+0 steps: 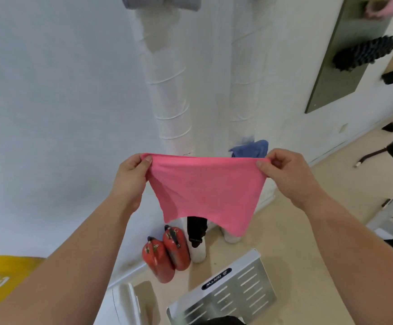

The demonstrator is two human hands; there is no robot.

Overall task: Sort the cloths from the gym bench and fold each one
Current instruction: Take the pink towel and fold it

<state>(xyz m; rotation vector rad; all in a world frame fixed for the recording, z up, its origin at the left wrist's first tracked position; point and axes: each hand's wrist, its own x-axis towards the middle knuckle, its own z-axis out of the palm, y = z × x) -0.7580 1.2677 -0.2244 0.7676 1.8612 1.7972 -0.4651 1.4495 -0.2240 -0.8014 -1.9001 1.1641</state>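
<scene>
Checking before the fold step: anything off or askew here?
The pink cloth, pinched at its top corners by left hand and right hand, hangs skewed: bottom edge slants, right corner lower. A blue cloth sits bunched by the pipes behind. Nothing spilled or damaged.

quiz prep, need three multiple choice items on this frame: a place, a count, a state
1. The blue cloth is: A) behind the pink cloth's top edge B) on the floor C) over an arm
2. Count of red fire extinguishers: A) one B) two C) four
3. The pink cloth is: A) crumpled in one fist B) folded flat C) spread between left hand and right hand
1 A, it peeks over that edge; 2 B, two side by side; 3 C, fingers pinch both top corners
</scene>
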